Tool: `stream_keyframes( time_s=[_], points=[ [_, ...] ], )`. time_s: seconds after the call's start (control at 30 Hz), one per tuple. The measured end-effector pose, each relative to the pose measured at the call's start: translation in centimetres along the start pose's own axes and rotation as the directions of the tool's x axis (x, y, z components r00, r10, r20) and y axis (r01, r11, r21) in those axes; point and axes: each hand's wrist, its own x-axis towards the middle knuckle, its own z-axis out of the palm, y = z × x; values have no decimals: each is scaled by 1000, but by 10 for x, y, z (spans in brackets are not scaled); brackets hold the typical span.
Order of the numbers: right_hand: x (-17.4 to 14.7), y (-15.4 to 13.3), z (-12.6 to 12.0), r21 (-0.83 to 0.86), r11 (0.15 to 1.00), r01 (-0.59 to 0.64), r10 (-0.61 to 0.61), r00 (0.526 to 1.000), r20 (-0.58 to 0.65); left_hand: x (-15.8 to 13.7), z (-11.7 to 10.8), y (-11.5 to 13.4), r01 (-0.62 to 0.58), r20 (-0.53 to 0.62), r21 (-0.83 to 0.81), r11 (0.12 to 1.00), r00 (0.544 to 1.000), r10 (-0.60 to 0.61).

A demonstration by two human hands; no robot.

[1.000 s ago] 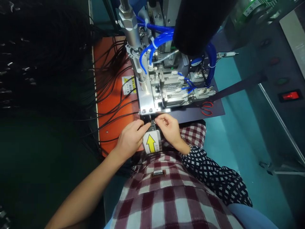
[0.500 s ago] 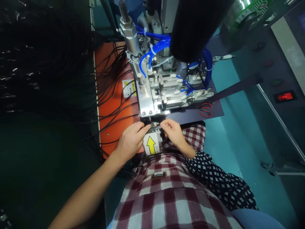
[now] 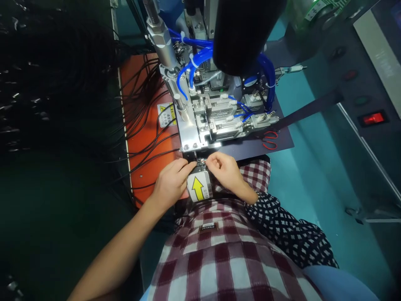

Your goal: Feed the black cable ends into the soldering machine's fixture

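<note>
My left hand [image 3: 171, 180] rests at the left side of a small dark fixture [image 3: 200, 168], fingers drawn together and thumb tip at its top. What those fingers hold, if anything, is hidden. From the right, my right hand [image 3: 226, 172] reaches the same spot with thumb and forefinger pinched. A tiny shiny part [image 3: 202, 161] shows between the two hands, too small to name. Just below is a rounded cover with a yellow arrow label [image 3: 198, 188]. Behind the fixture stands a metal machine [image 3: 189, 136] with cylinders and blue air tubes [image 3: 205, 54].
Several black cables [image 3: 144, 100] run over the orange tabletop [image 3: 140, 161] at left. Red-handled snips [image 3: 270, 140] lie on the dark plate [image 3: 250, 149] at right. A large black cylinder [image 3: 247, 37] hangs overhead. A lit red switch [image 3: 374, 118] is at far right.
My right hand has moved left, bringing its pinched fingertips onto the tiny part at the fixture. My left hand stays at the fixture. The view has shifted slightly.
</note>
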Motion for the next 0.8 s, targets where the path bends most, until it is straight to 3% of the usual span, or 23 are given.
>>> stream_keyframes(
  time_s=[0.1,0.3,0.53,0.7,0.8],
  points=[
    [7,10,-1,174,979,-103,82,989,124,0,0,0,31,5,-44,999,999,-31],
    [9,21,4,392,896,-210,173,977,129,2,-5,2,52,29,-6,999,998,-52],
    [8,14,16,494,840,-225,179,974,140,-1,-6,18,72,44,313,947,995,-90],
    [9,11,18,486,856,-176,141,984,108,-7,-1,21,76,69,306,949,992,-102],
    [11,12,17,488,847,-214,164,976,143,-7,-1,19,85,65,304,949,992,-110]
  ],
)
